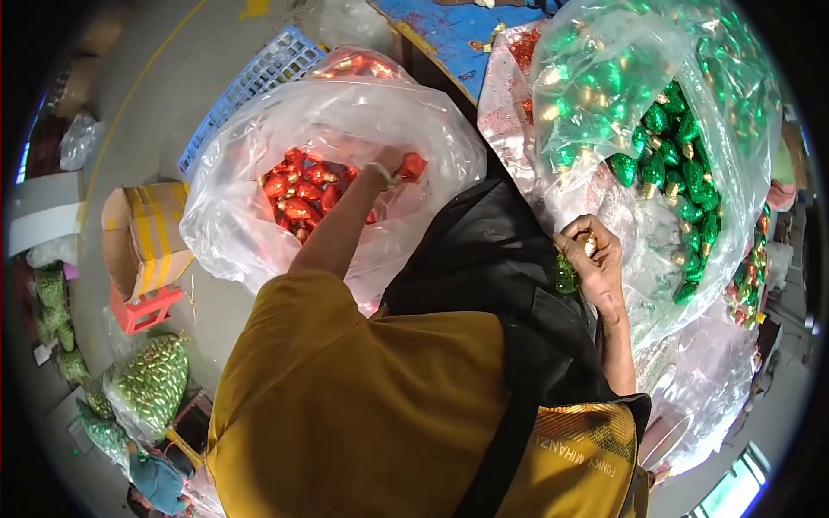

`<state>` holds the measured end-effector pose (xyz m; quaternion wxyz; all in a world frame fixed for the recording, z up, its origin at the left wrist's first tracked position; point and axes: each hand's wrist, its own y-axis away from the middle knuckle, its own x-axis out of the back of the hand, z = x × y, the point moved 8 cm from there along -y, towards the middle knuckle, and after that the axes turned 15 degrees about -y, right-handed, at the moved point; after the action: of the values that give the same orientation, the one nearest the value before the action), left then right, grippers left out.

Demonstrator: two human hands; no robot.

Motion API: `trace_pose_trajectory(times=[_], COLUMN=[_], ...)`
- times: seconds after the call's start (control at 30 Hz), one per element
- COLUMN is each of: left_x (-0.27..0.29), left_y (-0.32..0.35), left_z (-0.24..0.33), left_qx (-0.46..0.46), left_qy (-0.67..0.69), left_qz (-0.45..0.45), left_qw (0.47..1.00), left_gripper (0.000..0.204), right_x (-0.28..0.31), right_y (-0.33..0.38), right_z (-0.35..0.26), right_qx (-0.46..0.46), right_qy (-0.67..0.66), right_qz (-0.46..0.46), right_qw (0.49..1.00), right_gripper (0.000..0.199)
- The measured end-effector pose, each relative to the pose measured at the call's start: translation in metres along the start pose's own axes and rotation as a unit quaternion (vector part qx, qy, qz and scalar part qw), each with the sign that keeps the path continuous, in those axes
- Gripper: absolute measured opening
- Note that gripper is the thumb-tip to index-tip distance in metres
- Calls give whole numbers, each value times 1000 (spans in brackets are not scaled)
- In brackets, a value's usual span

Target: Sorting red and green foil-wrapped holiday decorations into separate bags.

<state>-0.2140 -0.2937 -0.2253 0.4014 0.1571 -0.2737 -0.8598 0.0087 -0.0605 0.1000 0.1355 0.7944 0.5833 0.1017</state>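
Reaching into the clear bag of red bulbs (pixel 302 194) at the left, the left hand (pixel 399 166) pinches one red bulb (pixel 413 166); a light fingertip grip should spare the glossy shell. The right hand (pixel 596 259), near the bag of green bulbs (pixel 682 173) on the right, is curled shut around a gold-capped green bulb (pixel 566 276). Two big bags are open; their bulbs are past counting.

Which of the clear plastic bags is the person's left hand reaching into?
The left hand reaches into the bag of red ornaments; the bag of green ornaments lies near the right hand.
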Motion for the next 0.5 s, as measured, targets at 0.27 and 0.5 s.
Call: trace_pose_trajectory(times=[0.27,0.5], left_x=[149,291], left_y=[211,470], left_z=[145,279], left_qx=[-417,-699], left_qy=[358,168], left_qz=[57,229], left_qw=[833,656], left_gripper=[32,23], right_x=[26,17], right_y=[-8,-12], right_z=[19,25], right_qx=[-8,8], right_qy=[-80,-87], right_qz=[67,-4], right_qw=[995,996], right_gripper=[10,9])
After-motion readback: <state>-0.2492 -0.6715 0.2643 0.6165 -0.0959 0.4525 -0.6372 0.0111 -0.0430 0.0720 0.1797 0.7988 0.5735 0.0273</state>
